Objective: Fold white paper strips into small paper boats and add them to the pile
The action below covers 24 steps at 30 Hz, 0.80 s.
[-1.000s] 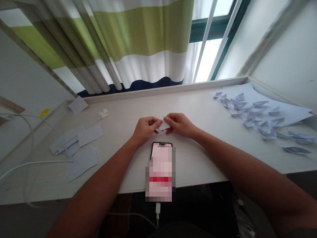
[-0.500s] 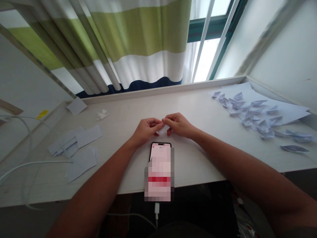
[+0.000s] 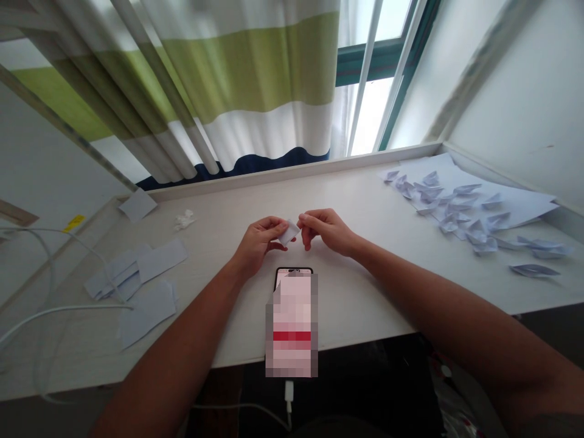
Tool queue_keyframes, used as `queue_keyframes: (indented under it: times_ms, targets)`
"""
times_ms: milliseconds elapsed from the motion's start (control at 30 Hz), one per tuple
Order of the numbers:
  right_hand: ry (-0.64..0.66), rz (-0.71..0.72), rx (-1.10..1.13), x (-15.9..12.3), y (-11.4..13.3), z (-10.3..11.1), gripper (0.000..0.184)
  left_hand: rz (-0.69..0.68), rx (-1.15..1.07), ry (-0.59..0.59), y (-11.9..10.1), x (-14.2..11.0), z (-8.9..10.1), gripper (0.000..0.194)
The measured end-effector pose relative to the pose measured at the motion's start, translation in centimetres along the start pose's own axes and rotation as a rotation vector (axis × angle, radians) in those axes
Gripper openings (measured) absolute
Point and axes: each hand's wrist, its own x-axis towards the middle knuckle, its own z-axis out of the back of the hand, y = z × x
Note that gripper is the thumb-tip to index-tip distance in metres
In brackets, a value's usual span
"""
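Note:
A small folded piece of white paper [image 3: 289, 232] is pinched between the thumb and fingers of my left hand [image 3: 261, 241], just above the desk. Close by its right edge is my right hand [image 3: 327, 230], with thumb and forefinger drawn together and the other fingers curled. Whether those fingertips grip the paper's edge is too small to make out. Below both hands lies a phone [image 3: 294, 304], its screen mostly blurred out and a charging plug [image 3: 289, 390] at its lower end.
Several folded paper boats [image 3: 449, 222] lie at the right, some on white sheets [image 3: 515, 194]. Cut paper pieces [image 3: 162, 258] lie at the left with a white cable [image 3: 68, 311] across them. A crumpled paper [image 3: 184, 219] sits farther back. A curtain [image 3: 255, 79] hangs behind the desk [image 3: 365, 292].
My hands have moved slightly apart. The folded paper now sits tilted in my left hand and shows more of its face. The view has shifted a little.

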Motion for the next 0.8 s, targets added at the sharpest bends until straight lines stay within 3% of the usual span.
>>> queue_keyframes:
  times_ms: [133,333,467,600,800]
  targets:
    - [0.044,0.058,-0.115,-0.50,0.45,-0.34,0.048,-0.055,-0.016,-0.039,0.30,0.15,-0.08,0.043]
    - [-0.074,0.278,-0.461,-0.91,0.59,-0.41,0.037,-0.223,-0.055,-0.056,0.90,0.38,-0.38,0.044]
    - [-0.128,0.390,-0.570,-0.83,0.60,-0.23,0.037,-0.346,0.014,-0.043,0.65,0.12,-0.64,0.034]
    - [-0.104,0.371,-0.605,-0.86,0.68,-0.14,0.043,-0.452,0.080,-0.033,0.45,-0.12,-0.75,0.027]
    - [-0.033,0.285,-0.576,-1.07,0.77,-0.33,0.043,-0.466,0.129,-0.064,0.65,-0.09,-0.54,0.027]
